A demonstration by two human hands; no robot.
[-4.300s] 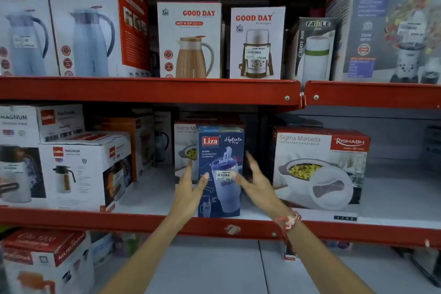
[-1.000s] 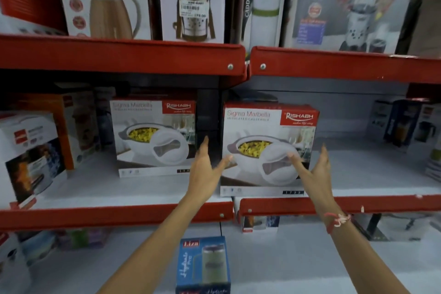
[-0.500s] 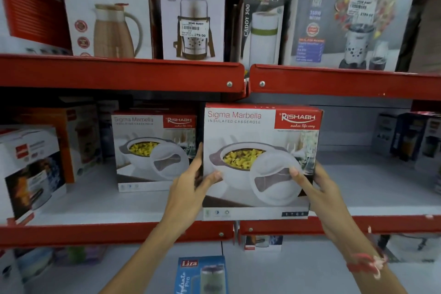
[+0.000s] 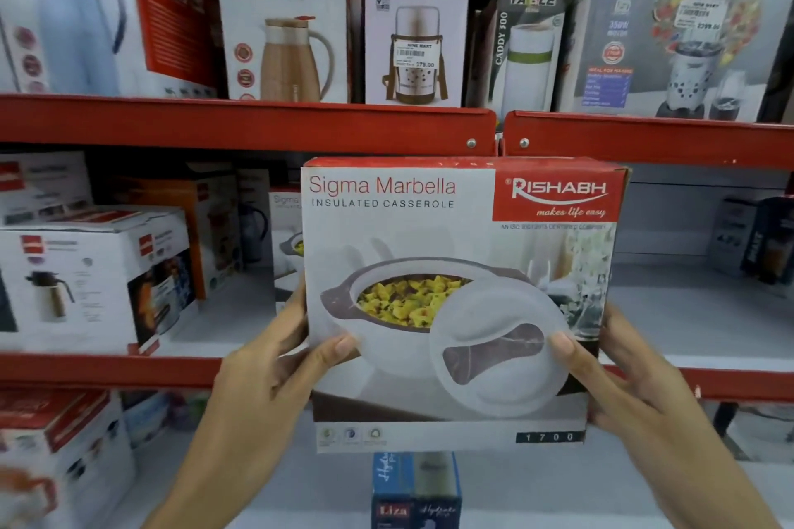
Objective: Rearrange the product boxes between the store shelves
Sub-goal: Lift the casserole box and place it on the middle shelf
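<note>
In the centre of the frame, the Sigma Marbella casserole box (image 4: 462,301) was held upright in the air, in front of the red middle shelf edge (image 4: 107,369). The left hand (image 4: 266,374) clasped its left side, thumb on the printed front; the right hand (image 4: 623,382) clasped its right side likewise. Below it, at bottom centre, stood a blue Liza box (image 4: 414,494). A second casserole box (image 4: 285,236) showed partly behind, left of centre.

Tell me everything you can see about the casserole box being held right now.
The casserole box is white cardboard with a red top band, printed "Sigma Marbella Insulated Casserole", "Rishabh" and "1700", picturing a white casserole of yellow food beside its lid. It is upright, facing the camera, held in front of the middle shelf. The left hand and right hand grip its sides, thumbs on the front.
</note>
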